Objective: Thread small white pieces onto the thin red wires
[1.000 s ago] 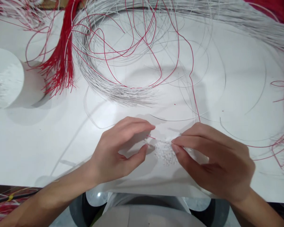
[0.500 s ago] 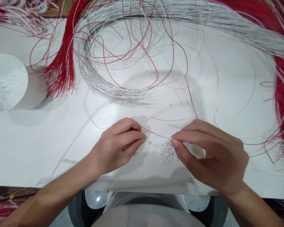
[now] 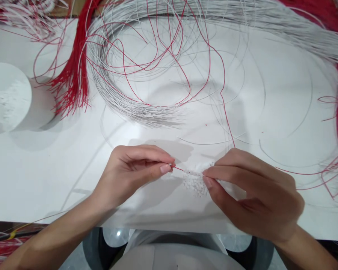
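Note:
Between my two hands runs a thin red wire [image 3: 178,168], with a short row of small white pieces [image 3: 193,173] threaded along it. My left hand [image 3: 129,174] pinches its bare end between thumb and fingers; a tiny pale bit shows at the fingertips, too small to name. My right hand [image 3: 256,191] is closed in a pinch at the other end of the white row. Just below the wire, a loose heap of tiny white pieces [image 3: 195,185] lies on the white table [image 3: 81,161].
A white cup-shaped container [image 3: 42,101] with white pieces at its mouth lies at the left. Behind my hands curves a thick bundle of white wires [image 3: 124,103] with loose red strands. Red wire bundles [image 3: 79,63] lie at the upper left and right edge.
My left hand has turned and closed its fingertips on the red wire's end, which was free before. My right hand keeps its pinch, slightly lower and further right.

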Demonstrator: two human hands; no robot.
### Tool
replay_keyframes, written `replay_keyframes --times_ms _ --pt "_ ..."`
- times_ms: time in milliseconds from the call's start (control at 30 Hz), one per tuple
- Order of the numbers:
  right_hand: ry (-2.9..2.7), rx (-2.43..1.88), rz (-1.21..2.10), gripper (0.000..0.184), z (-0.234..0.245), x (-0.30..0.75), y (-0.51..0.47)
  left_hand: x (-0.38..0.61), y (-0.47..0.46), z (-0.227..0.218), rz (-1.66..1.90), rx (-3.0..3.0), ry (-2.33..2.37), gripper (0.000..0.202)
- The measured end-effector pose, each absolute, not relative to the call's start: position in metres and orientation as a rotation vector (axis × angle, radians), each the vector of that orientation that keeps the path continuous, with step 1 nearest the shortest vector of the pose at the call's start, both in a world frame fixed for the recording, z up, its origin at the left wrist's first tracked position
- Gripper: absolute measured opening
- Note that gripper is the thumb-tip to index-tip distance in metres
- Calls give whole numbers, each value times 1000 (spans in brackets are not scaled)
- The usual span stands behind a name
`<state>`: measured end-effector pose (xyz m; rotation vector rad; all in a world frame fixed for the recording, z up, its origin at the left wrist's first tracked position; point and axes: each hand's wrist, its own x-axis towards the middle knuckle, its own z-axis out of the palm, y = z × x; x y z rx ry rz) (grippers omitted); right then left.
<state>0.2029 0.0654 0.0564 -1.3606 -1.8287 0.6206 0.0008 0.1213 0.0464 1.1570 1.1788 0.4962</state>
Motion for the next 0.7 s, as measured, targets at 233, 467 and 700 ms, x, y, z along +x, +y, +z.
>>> replay_keyframes --times_ms 233,467,700 --pt "-1824 -1369 619 19 55 203 63 0 120 44 479 1086 1163 5" --pt "-1817 -1380 607 19 54 203 63 0 121 44 476 1066 1148 6" --pt "-1845 -1383 591 17 52 201 62 2 120 46 498 1095 1131 8"
